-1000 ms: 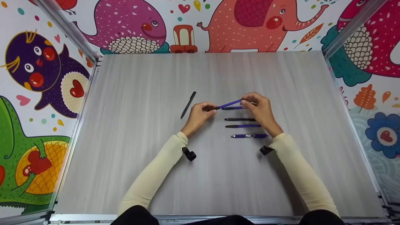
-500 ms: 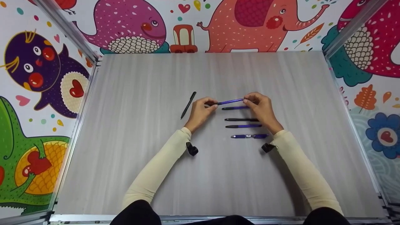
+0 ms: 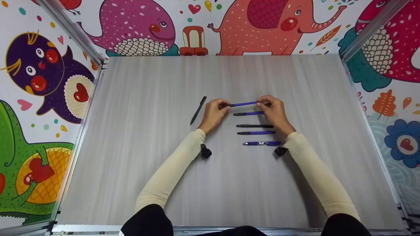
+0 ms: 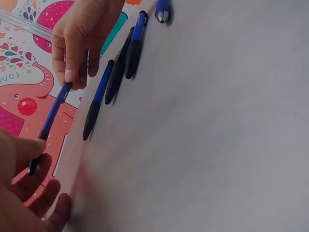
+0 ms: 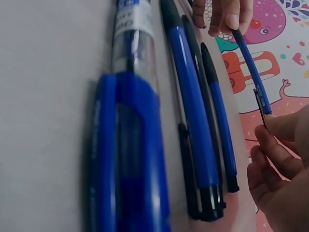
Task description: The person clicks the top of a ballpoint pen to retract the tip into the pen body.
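A blue pen with a black grip (image 3: 243, 104) is stretched between the two hands, above the far end of a row of pens. My left hand (image 3: 215, 113) pinches its black tip end between thumb and fingers. At the clip end, my right hand (image 3: 274, 111) pinches it the same way. Just below lies another blue pen (image 3: 248, 113), its right end hidden behind the right hand. Nearer still are a black pen (image 3: 254, 126), a blue pen with a black grip (image 3: 256, 133) and a blue pen with a clear section (image 3: 262, 143), all roughly parallel.
A lone black pen (image 3: 198, 110) lies slanted to the left of the left hand. The grey wood-grain table (image 3: 141, 137) has metal rails along its sides and printed cartoon walls (image 3: 137, 23) at the back and sides.
The held pen has swung from tilted to nearly level and moved slightly away from the body. The left hand has shifted up and to the right; the pens on the table stay put.
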Tool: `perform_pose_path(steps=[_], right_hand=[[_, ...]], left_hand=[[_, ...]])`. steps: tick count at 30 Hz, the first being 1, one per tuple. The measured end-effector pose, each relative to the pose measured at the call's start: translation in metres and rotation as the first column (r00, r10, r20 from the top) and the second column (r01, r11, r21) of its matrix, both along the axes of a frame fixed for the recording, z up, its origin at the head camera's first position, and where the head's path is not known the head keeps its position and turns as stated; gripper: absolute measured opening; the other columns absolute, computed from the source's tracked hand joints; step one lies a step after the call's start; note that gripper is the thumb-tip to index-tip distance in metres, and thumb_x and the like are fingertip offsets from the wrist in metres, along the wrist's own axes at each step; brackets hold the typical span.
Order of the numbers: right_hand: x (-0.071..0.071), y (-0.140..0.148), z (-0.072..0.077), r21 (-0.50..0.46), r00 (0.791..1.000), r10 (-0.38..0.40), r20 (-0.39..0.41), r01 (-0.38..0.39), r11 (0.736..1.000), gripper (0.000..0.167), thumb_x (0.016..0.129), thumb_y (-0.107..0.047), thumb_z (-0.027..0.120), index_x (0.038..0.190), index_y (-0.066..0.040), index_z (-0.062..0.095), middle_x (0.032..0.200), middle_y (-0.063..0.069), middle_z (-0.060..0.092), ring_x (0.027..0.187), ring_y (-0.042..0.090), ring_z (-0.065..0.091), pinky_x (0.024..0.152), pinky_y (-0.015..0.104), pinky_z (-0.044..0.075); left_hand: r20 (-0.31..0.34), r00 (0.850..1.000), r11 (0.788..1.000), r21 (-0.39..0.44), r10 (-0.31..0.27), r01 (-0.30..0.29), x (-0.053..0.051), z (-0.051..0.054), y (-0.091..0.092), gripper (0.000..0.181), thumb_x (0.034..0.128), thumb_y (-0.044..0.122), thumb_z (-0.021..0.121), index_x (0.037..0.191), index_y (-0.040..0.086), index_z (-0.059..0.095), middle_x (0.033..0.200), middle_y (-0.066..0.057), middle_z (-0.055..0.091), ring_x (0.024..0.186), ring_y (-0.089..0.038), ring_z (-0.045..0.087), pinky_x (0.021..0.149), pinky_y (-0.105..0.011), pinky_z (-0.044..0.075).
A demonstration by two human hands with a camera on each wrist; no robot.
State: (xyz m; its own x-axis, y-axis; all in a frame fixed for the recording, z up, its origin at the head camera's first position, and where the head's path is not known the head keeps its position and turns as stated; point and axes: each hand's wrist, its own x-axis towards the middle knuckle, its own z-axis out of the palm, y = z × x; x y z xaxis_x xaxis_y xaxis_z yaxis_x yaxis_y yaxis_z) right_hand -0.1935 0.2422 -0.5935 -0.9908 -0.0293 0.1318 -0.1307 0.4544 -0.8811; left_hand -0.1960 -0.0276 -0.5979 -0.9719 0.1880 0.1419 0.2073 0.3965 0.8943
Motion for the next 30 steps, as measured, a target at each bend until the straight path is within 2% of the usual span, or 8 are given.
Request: perform_pose_path(steps=[3,5,7,10,12,15,22,30], right_hand=[[-0.003,0.002,-0.003,0.035,1.0,0.001,-0.022,0.0,0.999,0.012,0.105,-0.003,0.074,0.114,0.004,0.079,0.113,0.019,0.079,0.101,0.024,0.068,0.087,0.023,0.05],[-0.005,0.003,-0.004,0.042,1.0,-0.005,-0.025,0.006,0.999,0.012,0.104,-0.002,0.074,0.114,0.004,0.079,0.112,0.019,0.078,0.1,0.025,0.068,0.087,0.024,0.05],[-0.006,0.003,-0.004,0.046,1.0,-0.014,-0.022,0.015,0.999,0.012,0.105,-0.002,0.074,0.114,0.004,0.079,0.112,0.02,0.078,0.101,0.024,0.066,0.087,0.026,0.049],[-0.007,0.004,-0.006,0.058,1.0,-0.025,-0.008,0.025,0.998,0.012,0.105,-0.001,0.073,0.114,0.004,0.079,0.112,0.02,0.076,0.101,0.024,0.064,0.088,0.028,0.048],[-0.008,0.004,-0.007,0.065,1.0,-0.028,0.002,0.028,0.998,0.012,0.105,-0.001,0.073,0.114,0.004,0.079,0.112,0.02,0.075,0.1,0.025,0.063,0.088,0.03,0.047],[-0.009,0.003,-0.008,0.072,1.0,-0.027,0.007,0.026,0.997,0.012,0.105,0.0,0.072,0.114,0.004,0.079,0.111,0.021,0.074,0.101,0.027,0.064,0.09,0.033,0.047],[-0.015,0.002,-0.013,0.097,1.0,-0.028,-0.003,0.028,0.995,0.011,0.104,0.002,0.072,0.111,0.005,0.08,0.106,0.02,0.076,0.099,0.028,0.065,0.089,0.034,0.047],[-0.019,0.006,-0.017,0.145,0.998,-0.006,-0.068,0.016,0.989,0.008,0.101,0.006,0.074,0.105,0.008,0.081,0.095,0.021,0.076,0.087,0.026,0.065,0.078,0.024,0.045]], left_hand=[[-0.014,1.0,1.0,-0.025,0.004,-0.004,-0.004,-0.001,0.002,0.015,0.1001,0.003,0.079,0.115,0.0,0.081,0.113,-0.012,0.081,0.106,-0.026,0.073,0.1,-0.039,0.056],[-0.02,1.0,0.999,-0.041,-0.001,0.0,-0.006,-0.002,0.004,0.016,0.1004,0.003,0.079,0.116,0.0,0.081,0.114,-0.013,0.081,0.108,-0.028,0.073,0.112,-0.045,0.051],[-0.031,0.999,0.998,-0.059,-0.01,0.008,-0.008,-0.004,0.005,0.017,0.1004,0.005,0.079,0.116,0.001,0.081,0.115,-0.013,0.081,0.111,-0.028,0.073,0.116,-0.048,0.046],[-0.056,0.998,0.996,-0.091,-0.017,0.012,-0.012,-0.01,0.006,0.016,0.1003,0.006,0.08,0.115,0.002,0.082,0.115,-0.01,0.081,0.113,-0.027,0.071,0.116,-0.045,0.045],[-0.061,0.998,0.996,-0.091,-0.016,0.011,-0.015,-0.016,0.007,0.015,0.1,0.008,0.08,0.114,0.003,0.082,0.114,-0.008,0.08,0.113,-0.025,0.068,0.108,-0.04,0.047],[-0.078,0.997,0.994,-0.111,-0.017,0.008,-0.018,-0.022,0.007,0.014,0.0999,0.009,0.081,0.113,0.004,0.082,0.113,-0.007,0.08,0.113,-0.024,0.067,0.11,-0.038,0.045],[-0.102,0.994,0.973,-0.231,-0.034,0.009,-0.02,-0.016,0.011,0.016,0.1011,0.01,0.08,0.115,0.002,0.082,0.116,-0.011,0.079,0.118,-0.03,0.063,0.106,-0.042,0.049],[-0.138,0.989,0.951,-0.31,-0.044,-0.001,-0.023,-0.017,0.015,0.014,0.1008,0.011,0.08,0.112,0.004,0.084,0.116,-0.01,0.077,0.118,-0.03,0.06,0.105,-0.041,0.048]])
